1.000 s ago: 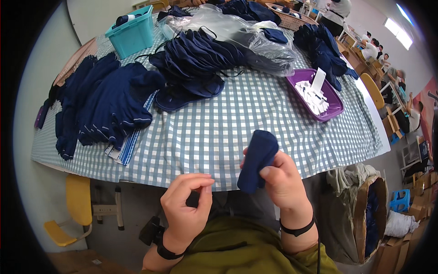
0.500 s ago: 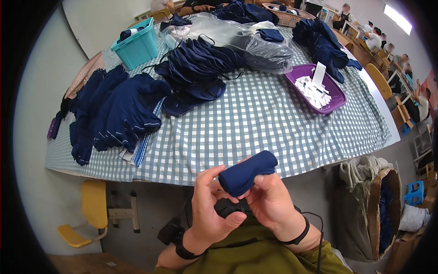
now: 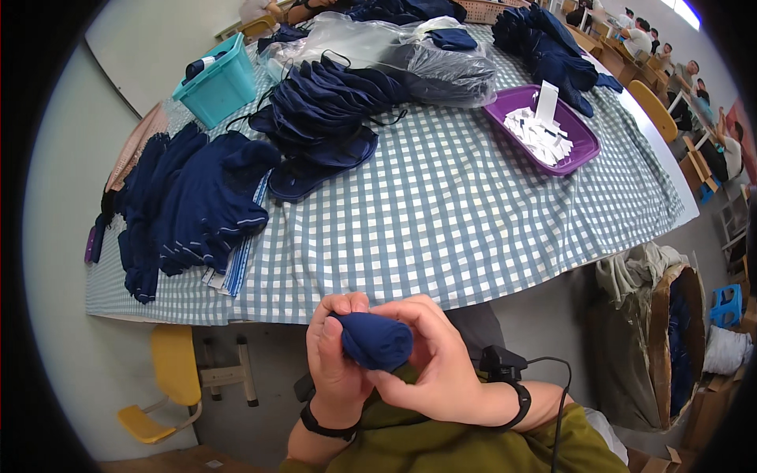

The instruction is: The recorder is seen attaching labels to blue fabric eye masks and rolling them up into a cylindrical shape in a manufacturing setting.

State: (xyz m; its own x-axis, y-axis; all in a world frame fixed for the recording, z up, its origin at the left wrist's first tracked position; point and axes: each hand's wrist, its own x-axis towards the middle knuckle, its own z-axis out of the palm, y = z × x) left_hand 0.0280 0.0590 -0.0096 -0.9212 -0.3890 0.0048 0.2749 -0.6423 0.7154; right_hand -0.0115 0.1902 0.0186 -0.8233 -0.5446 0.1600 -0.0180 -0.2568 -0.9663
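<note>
A navy cloth roll (image 3: pixel 375 340) is held between my two hands just in front of the table's near edge, its rounded end facing right. My left hand (image 3: pixel 334 364) grips its left end, thumb on the near face and fingers curled over the top. Around the right end curves my right hand (image 3: pixel 438 364), with the thumb below and the fingers over the top. Fingers cover part of the roll. Nearest on the table is a heap of navy knit pieces (image 3: pixel 206 193) with white-edged ends, over a blue-and-white striped cloth (image 3: pixel 243 264).
A checked cloth (image 3: pixel 378 229) covers the table. On it stand a turquoise bin (image 3: pixel 217 91), navy strapped pieces in a pile (image 3: pixel 315 118), a clear plastic bag (image 3: pixel 453 75) and a purple basket (image 3: pixel 579 150) of white slips. Beside the table are a yellow chair (image 3: pixel 175 363) and a large carton (image 3: pixel 662 355).
The roll has come lower and left, and its rounded end now faces right. My left hand has closed on it, and my right has moved from beneath to around its right end.
</note>
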